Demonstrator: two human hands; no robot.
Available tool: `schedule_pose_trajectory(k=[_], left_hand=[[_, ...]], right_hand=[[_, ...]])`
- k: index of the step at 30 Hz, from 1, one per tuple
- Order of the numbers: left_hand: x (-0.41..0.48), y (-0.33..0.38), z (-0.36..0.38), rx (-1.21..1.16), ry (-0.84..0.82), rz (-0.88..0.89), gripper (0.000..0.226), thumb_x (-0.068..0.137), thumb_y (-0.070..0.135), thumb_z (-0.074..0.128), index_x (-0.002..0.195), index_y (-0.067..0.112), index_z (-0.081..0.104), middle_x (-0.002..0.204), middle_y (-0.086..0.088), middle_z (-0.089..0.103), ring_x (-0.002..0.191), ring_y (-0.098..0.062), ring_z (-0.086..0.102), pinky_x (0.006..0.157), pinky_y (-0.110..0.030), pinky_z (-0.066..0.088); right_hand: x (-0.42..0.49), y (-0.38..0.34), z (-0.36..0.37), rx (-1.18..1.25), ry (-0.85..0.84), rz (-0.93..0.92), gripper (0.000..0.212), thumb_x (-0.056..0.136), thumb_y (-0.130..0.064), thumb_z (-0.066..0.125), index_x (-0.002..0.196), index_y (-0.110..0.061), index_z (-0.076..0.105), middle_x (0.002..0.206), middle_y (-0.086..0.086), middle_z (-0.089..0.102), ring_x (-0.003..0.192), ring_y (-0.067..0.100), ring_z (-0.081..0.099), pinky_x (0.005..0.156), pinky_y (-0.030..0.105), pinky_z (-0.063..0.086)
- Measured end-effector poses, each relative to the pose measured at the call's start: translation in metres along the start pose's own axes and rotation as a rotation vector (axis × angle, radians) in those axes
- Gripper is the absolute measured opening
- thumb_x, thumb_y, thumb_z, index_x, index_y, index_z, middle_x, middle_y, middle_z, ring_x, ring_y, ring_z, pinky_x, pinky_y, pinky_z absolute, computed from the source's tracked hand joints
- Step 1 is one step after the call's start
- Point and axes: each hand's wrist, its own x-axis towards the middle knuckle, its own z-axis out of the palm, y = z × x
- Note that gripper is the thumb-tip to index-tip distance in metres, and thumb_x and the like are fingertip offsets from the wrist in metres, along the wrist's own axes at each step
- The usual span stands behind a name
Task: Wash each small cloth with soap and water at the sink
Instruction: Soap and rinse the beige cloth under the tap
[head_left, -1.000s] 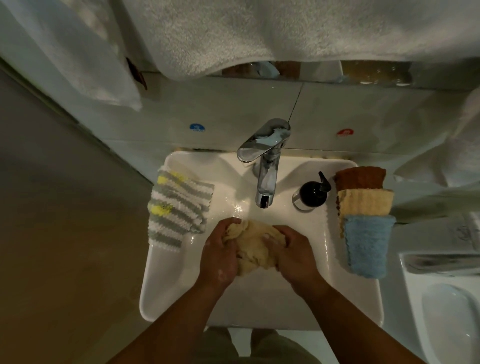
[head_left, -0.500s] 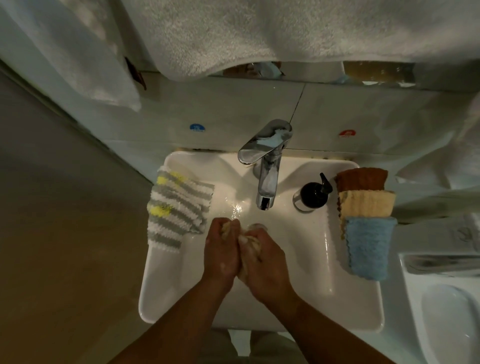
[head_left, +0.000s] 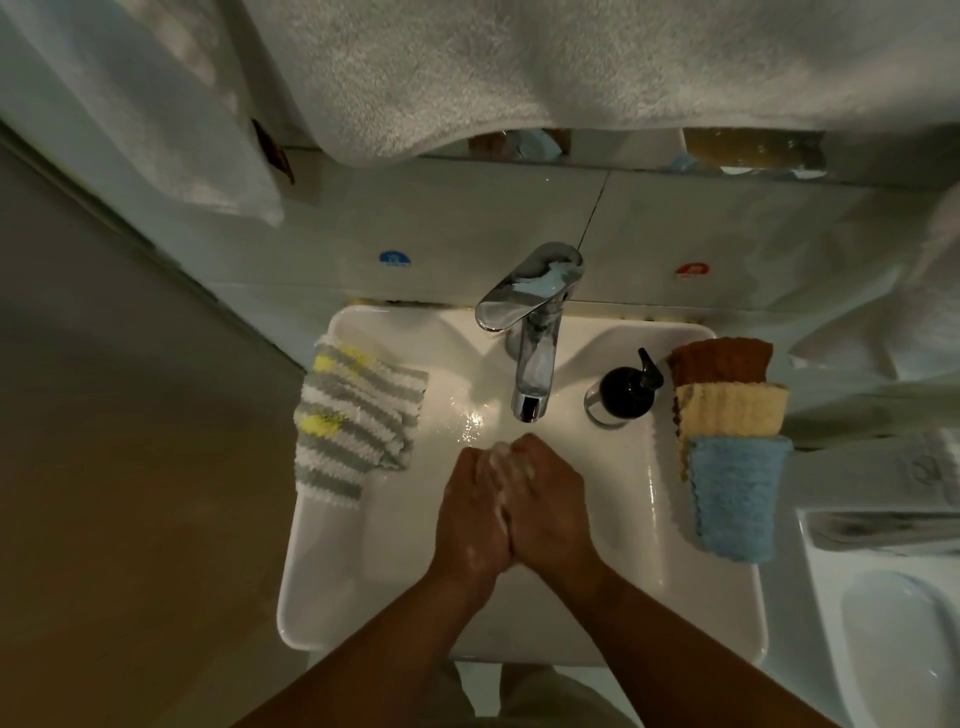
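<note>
Two hands meet over the sink (head_left: 291, 597). The left hand (head_left: 470, 519) and right hand (head_left: 548, 501) press palm to palm just below the tap (head_left: 535, 358). The beige cloth (head_left: 500, 451) is squeezed between them, so only a pale, sudsy scrap shows at the top. The fingers (head_left: 540, 460) of both hands are closed on it, most likely to work lather through or wring it over the basin so the drips stay inside. Whether the tap is running I cannot tell, though the basin glistens wet beside the spout.

The striped cloth (head_left: 353, 415) is draped over the left rim, apart from the rest. On the right rim the brown cloth (head_left: 719, 359), yellow cloth (head_left: 732, 410) and blue cloth (head_left: 732, 499) lie overlapped in a row. They look dry, probably waiting their turn, and the soap pump (head_left: 623, 392) stands beside them within reach.

A second ago the hands were apart with the beige cloth bulging between them as a loose wad. Since then they have closed together, and it is almost hidden.
</note>
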Motion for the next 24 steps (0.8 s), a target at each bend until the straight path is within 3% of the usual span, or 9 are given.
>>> schedule_pose_trajectory(k=[2, 4, 7, 9, 12, 15, 18, 22, 24], left_hand=[[-0.013, -0.001, 0.003, 0.071, -0.150, 0.063, 0.015, 0.101, 0.041, 0.045, 0.100, 0.029, 0.055, 0.097, 0.000, 0.066, 0.089, -0.017, 0.066, 0.079, -0.033, 0.058], [-0.015, 0.003, 0.001, 0.189, -0.192, 0.130, 0.004, 0.102, 0.033, 0.048, 0.102, 0.032, 0.052, 0.099, 0.001, 0.065, 0.089, -0.013, 0.064, 0.079, -0.027, 0.055], [0.003, 0.008, -0.003, 0.259, 0.008, 0.154, 0.009, 0.105, 0.023, 0.046, 0.102, 0.028, 0.053, 0.098, -0.001, 0.065, 0.091, -0.018, 0.064, 0.082, -0.036, 0.054], [0.017, 0.007, -0.007, 0.140, 0.132, 0.025, 0.010, 0.105, 0.029, 0.047, 0.099, 0.025, 0.054, 0.094, -0.002, 0.063, 0.091, -0.023, 0.061, 0.083, -0.040, 0.051], [0.010, 0.003, 0.002, -0.323, 0.028, -0.199, 0.032, 0.101, 0.045, 0.052, 0.090, 0.015, 0.056, 0.085, -0.009, 0.059, 0.086, -0.025, 0.060, 0.082, -0.037, 0.050], [-0.014, 0.006, 0.011, -0.284, -0.008, -0.126, 0.024, 0.102, 0.034, 0.054, 0.103, 0.011, 0.061, 0.095, -0.007, 0.072, 0.090, -0.020, 0.073, 0.073, -0.034, 0.058], [-0.013, 0.005, 0.008, -0.176, -0.076, 0.016, 0.024, 0.093, 0.044, 0.067, 0.098, 0.021, 0.061, 0.096, -0.009, 0.071, 0.093, -0.026, 0.072, 0.073, -0.043, 0.060], [0.015, 0.004, -0.007, -0.097, 0.134, -0.062, 0.018, 0.100, 0.033, 0.058, 0.083, 0.028, 0.057, 0.084, -0.005, 0.064, 0.083, -0.028, 0.064, 0.076, -0.042, 0.054], [0.010, 0.007, -0.001, -0.184, 0.086, -0.150, 0.025, 0.104, 0.028, 0.049, 0.081, 0.019, 0.056, 0.078, -0.006, 0.058, 0.078, -0.022, 0.059, 0.075, -0.036, 0.048]], right_hand=[[0.020, 0.009, -0.007, -0.020, 0.063, 0.115, 0.035, 0.102, -0.040, 0.055, 0.073, -0.020, 0.058, 0.067, -0.003, 0.064, 0.065, 0.011, 0.062, 0.070, 0.037, 0.052], [0.023, 0.015, -0.010, -0.046, 0.049, 0.167, 0.037, 0.102, -0.043, 0.053, 0.076, -0.018, 0.061, 0.069, -0.001, 0.066, 0.069, 0.015, 0.065, 0.075, 0.042, 0.054], [0.002, 0.016, -0.006, -0.187, 0.001, -0.049, 0.021, 0.100, -0.034, 0.055, 0.086, -0.020, 0.062, 0.078, -0.004, 0.067, 0.069, 0.010, 0.064, 0.068, 0.035, 0.054], [-0.014, 0.008, 0.000, -0.153, -0.088, -0.216, 0.011, 0.095, -0.033, 0.061, 0.096, -0.023, 0.060, 0.087, 0.000, 0.068, 0.073, 0.012, 0.066, 0.066, 0.035, 0.058], [-0.007, 0.001, -0.002, -0.005, -0.078, -0.114, 0.029, 0.098, -0.047, 0.054, 0.082, -0.023, 0.056, 0.076, -0.003, 0.066, 0.067, 0.008, 0.064, 0.065, 0.037, 0.055], [0.013, 0.002, -0.006, -0.047, 0.065, 0.016, 0.035, 0.101, -0.039, 0.058, 0.074, -0.016, 0.054, 0.066, -0.002, 0.063, 0.062, 0.011, 0.061, 0.064, 0.037, 0.051], [0.013, 0.006, -0.004, 0.046, 0.094, 0.181, 0.037, 0.103, -0.038, 0.055, 0.076, -0.013, 0.059, 0.067, 0.000, 0.065, 0.066, 0.013, 0.065, 0.067, 0.037, 0.052], [-0.020, -0.004, 0.003, -0.007, -0.059, 0.008, 0.021, 0.104, -0.030, 0.055, 0.089, -0.017, 0.063, 0.075, -0.011, 0.066, 0.069, 0.000, 0.065, 0.063, 0.019, 0.048], [-0.020, -0.009, -0.001, -0.002, -0.033, -0.055, 0.025, 0.104, -0.034, 0.054, 0.086, -0.018, 0.060, 0.074, -0.009, 0.066, 0.068, 0.001, 0.064, 0.061, 0.012, 0.045]])
